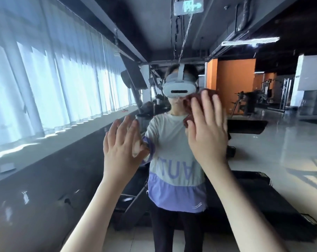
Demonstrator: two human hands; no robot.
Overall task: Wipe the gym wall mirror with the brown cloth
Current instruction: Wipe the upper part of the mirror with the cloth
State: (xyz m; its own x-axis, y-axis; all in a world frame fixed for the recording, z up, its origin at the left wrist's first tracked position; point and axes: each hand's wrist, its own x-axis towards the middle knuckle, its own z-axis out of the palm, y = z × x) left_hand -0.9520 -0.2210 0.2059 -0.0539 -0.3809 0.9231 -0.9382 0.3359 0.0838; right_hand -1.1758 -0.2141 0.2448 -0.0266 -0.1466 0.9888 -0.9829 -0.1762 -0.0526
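The wall mirror [274,142] fills the whole view and reflects a person in a white headset and a white and purple top. My right hand [207,130] lies flat with straight fingers, pressing the brown cloth [192,99] against the glass at head height. Only the cloth's upper and left edges show past my fingers. My left hand [120,144] is spread flat on the mirror at chest height, left of the cloth, holding nothing.
The mirror reflects a long row of bright windows with white blinds [45,84] on the left, black treadmills [263,197] behind the person, an orange wall [234,84] and gym machines [250,102] at the right.
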